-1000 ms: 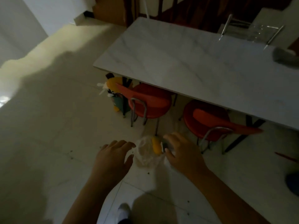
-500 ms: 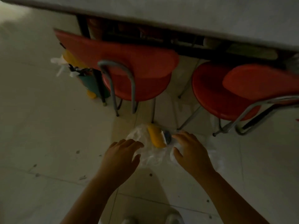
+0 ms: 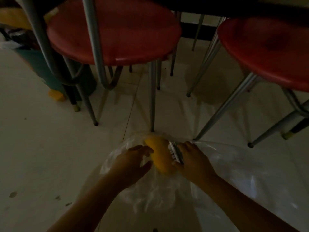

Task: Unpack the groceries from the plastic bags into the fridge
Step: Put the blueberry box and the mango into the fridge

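Observation:
A clear plastic bag [image 3: 150, 195] lies on the pale tiled floor below me. Inside its top sits a yellow oblong grocery item [image 3: 159, 154] with a barcode label [image 3: 174, 150] along its right side. My left hand [image 3: 132, 164] rests on the bag's left side, fingers spread and touching the yellow item. My right hand [image 3: 192, 160] presses on the label side of the item, fingers curled on the packet. A second clear bag [image 3: 250, 173] lies flat to the right. The fridge is out of view.
Two red chairs [image 3: 115, 32] [image 3: 267, 46] with thin metal legs stand right behind the bags, under a dark table edge. A teal bin [image 3: 41, 64] with a yellow pedal stands at the left. Open floor lies to the left.
My view has dropped low and close to the floor. Both hands have closed in on the bag and now touch the yellow item from either side.

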